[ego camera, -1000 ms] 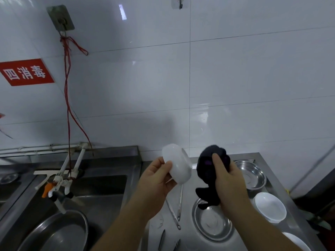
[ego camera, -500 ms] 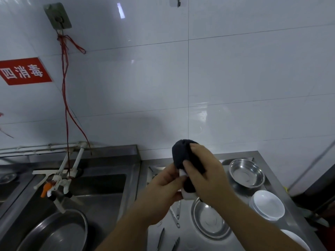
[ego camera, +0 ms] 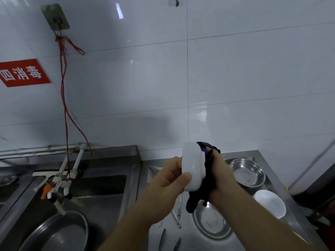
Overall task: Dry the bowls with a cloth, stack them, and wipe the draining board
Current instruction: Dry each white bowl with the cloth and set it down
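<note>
My left hand (ego camera: 167, 180) grips a small white bowl (ego camera: 192, 165), held on edge above the draining board (ego camera: 241, 240), its underside turned toward me. My right hand (ego camera: 218, 176) holds a dark cloth (ego camera: 204, 180) bunched against the bowl's far side; a loose end of the cloth hangs below. Another white bowl (ego camera: 270, 205) stands upright on the board at the right. Two steel bowls sit there too, one (ego camera: 247, 173) near the wall, one (ego camera: 212, 223) below my hands.
Tongs (ego camera: 176, 217) and other metal utensils lie on the board beneath my left forearm. At the left is a sink (ego camera: 101, 187) with a large steel basin (ego camera: 58, 232) and white taps (ego camera: 59, 185). A red cord hangs from a wall hook.
The bowl has turned in my left hand so its white underside faces me. The cloth, which covered it half a second ago, is now behind it.
</note>
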### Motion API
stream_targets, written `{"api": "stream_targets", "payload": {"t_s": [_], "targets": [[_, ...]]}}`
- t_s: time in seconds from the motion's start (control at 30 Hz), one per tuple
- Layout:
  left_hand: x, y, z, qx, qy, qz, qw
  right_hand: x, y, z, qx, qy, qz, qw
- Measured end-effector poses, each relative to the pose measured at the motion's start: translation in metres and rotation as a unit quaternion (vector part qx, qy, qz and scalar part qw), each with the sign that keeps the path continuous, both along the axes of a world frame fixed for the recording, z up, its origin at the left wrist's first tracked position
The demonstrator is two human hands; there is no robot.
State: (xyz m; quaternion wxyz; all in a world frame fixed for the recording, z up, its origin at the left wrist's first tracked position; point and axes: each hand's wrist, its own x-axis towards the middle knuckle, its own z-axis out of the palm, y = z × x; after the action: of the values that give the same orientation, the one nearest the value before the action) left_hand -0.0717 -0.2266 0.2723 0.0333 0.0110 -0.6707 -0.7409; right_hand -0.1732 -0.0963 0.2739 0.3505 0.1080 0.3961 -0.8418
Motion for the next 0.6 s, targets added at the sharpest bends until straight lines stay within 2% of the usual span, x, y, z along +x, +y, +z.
{"api": "stream_targets", "payload": {"t_s": [0.07,0.13,0.23,0.3,0.37,0.5,0.6], "targets": [[-0.002,0.0,0.001,0.008,-0.018,-0.006,1.0,-0.001,0.002,-0.001,0.01,-0.006,0.002,1.0],[-0.005,-0.005,0.007,0.068,-0.04,-0.025,0.997,-0.003,0.003,0.002,0.032,0.01,-0.004,0.999],[-0.01,-0.009,0.02,0.185,-0.076,-0.042,0.979,-0.009,0.005,0.002,0.084,0.108,-0.049,0.989],[-0.01,-0.007,0.02,0.208,-0.081,-0.012,0.975,-0.008,0.005,0.006,0.101,0.15,-0.059,0.982],[-0.008,-0.003,0.016,0.196,-0.064,0.0,0.978,-0.006,0.004,0.008,0.097,0.147,-0.072,0.982],[-0.004,0.008,0.014,0.084,-0.001,-0.008,0.996,0.005,0.001,0.008,0.027,0.036,-0.051,0.998],[-0.002,0.014,0.007,0.032,0.005,-0.017,0.999,0.016,0.004,0.001,-0.018,-0.02,-0.026,0.999]]}}
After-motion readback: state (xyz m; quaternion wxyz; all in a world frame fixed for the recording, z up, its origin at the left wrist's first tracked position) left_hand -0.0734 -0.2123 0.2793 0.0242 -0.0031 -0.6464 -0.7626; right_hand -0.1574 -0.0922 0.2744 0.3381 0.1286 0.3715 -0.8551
